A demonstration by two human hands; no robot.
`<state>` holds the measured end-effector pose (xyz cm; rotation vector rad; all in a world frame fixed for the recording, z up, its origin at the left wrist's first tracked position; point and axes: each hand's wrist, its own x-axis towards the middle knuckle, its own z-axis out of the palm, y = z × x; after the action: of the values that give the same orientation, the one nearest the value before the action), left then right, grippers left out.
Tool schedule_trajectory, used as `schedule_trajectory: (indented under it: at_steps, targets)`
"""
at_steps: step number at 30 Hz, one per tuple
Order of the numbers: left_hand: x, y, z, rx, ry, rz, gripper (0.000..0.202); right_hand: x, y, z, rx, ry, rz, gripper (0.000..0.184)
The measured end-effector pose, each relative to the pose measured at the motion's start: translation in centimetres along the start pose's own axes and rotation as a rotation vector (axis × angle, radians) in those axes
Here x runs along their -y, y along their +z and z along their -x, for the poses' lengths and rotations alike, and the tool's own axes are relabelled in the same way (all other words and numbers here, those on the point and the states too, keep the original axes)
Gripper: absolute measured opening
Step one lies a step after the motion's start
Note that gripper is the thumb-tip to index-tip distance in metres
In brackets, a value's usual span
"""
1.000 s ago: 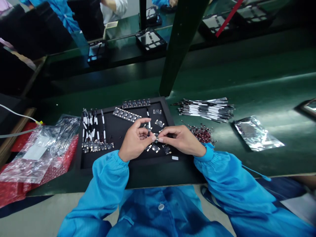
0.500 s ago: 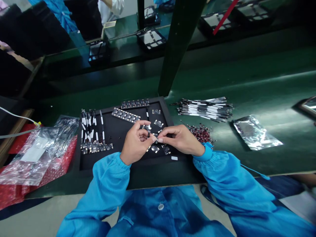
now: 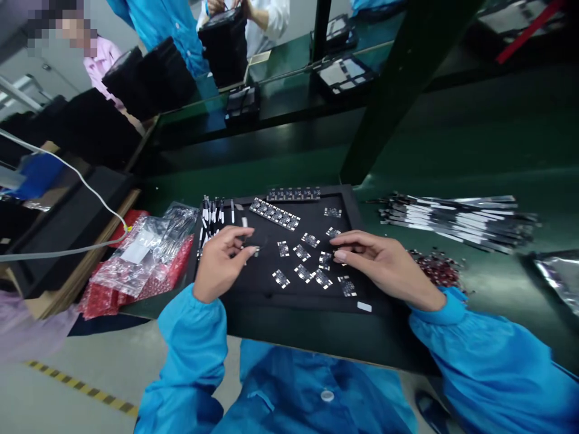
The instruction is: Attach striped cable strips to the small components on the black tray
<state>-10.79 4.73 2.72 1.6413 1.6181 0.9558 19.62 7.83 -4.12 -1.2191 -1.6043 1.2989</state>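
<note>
My left hand [image 3: 225,263] pinches a small circuit board [image 3: 256,250] at its thumb and fingertips, over the left part of a black tray [image 3: 246,295]. A blurred strip with a pale patch [image 3: 245,222] shows just above those fingers; whether it is joined to the board I cannot tell. With thumb and forefinger apart, my right hand [image 3: 377,262] hovers at the tray's right side. Close to its fingertips lie small black circuit boards [image 3: 324,260], several of them scattered loose. Two unbroken board panels [image 3: 274,214] lie toward the tray's back.
Black-and-white strips [image 3: 210,217] stand in rows at the tray's left. A bundle of similar strips [image 3: 452,218] and a heap of small dark red parts [image 3: 436,268] lie to the right. Plastic bags [image 3: 140,247] cover the left. A green post [image 3: 384,114] rises behind; co-workers stand beyond.
My hands have come apart: the left moved to the tray's left side with a small board, while the right stayed by the loose boards, its fingers parted. The whole view shifted left.
</note>
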Motion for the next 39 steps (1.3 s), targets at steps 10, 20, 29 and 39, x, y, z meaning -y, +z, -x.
schedule_trajectory:
  at_steps: [10,20,29,39]
  targets:
    - [4.3,-3.5,1.1,-0.003,-0.053,-0.683,0.033,0.6,-0.2,-0.2,-0.037,0.091,-0.158,0.034]
    - [0.7,4.2,-2.3,0.236,0.27,-0.728,0.039,0.4,-2.8,-1.4,-0.236,-0.108,0.049,0.022]
    - [2.5,5.2,-4.5,0.313,0.242,-0.604,0.025,-3.2,-12.0,-2.4,-0.293,0.084,0.883,0.009]
    - [1.1,5.2,-4.6,0.324,0.107,-0.444,0.009,-4.7,-10.5,-4.9,-0.201,0.084,0.968,0.006]
